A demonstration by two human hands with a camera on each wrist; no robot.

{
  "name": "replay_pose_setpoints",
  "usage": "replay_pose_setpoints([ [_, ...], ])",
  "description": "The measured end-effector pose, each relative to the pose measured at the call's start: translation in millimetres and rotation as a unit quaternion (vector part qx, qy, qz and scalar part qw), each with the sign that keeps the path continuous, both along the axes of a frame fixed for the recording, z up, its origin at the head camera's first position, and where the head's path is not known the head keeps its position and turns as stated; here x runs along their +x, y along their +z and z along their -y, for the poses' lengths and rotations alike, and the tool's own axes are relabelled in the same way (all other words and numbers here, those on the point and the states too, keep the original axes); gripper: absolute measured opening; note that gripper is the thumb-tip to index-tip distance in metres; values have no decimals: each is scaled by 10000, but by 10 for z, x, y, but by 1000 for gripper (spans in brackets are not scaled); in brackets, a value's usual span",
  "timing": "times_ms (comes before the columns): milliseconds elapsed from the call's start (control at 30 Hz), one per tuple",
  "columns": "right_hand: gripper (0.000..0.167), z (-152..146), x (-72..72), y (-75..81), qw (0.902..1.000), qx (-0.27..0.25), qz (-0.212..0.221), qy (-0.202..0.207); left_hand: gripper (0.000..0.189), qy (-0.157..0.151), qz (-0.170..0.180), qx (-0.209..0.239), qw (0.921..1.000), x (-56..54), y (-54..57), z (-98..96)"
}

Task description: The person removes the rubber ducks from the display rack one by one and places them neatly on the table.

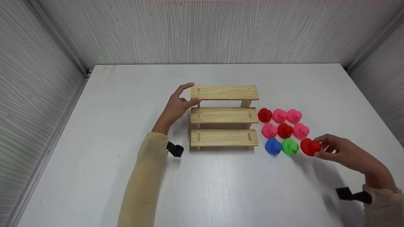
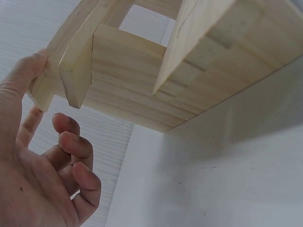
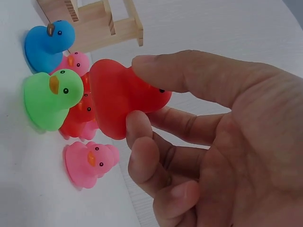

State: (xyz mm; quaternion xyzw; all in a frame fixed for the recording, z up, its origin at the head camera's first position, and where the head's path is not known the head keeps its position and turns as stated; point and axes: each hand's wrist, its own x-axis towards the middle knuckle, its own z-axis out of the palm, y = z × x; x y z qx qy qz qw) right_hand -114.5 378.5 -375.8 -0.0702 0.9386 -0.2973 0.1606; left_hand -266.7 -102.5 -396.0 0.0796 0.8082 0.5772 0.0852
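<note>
A three-step wooden stand (image 1: 224, 115) is in the middle of the white table. At its top left end my left hand (image 1: 175, 107) grips the top step between thumb and forefinger; in the left wrist view the other fingers (image 2: 78, 146) curl loosely beside the wood. My right hand (image 1: 342, 153) pinches a red rubber duck (image 1: 309, 147) between thumb and fingertips, at the near right corner of a group of ducks. Beside the held duck sit a green duck (image 1: 290, 146) and a blue duck (image 1: 273, 146). In the right wrist view the red duck (image 3: 113, 99) overlaps the ducks behind it.
Behind the green and blue ducks stand two rows of pink and red ducks, among them a red duck (image 1: 264, 115) close to the stand's right side and a pink duck (image 1: 301, 130) at the right. Pale wood-grain panels (image 1: 202, 31) enclose the table (image 1: 142, 78) at the back and sides.
</note>
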Motion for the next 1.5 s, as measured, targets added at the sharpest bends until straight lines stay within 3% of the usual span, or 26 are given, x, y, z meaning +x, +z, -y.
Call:
replay_pose_setpoints([
  [900, 53, -99, -164, -277, 9983, 139, 517, -229, 66, 33, 133, 133, 9998, 27, 20, -7],
  [1500, 55, -94, -200, -352, 9972, 179, 623, -360, 68, 9, 34, 7, 10000, 14, 11, 3],
])
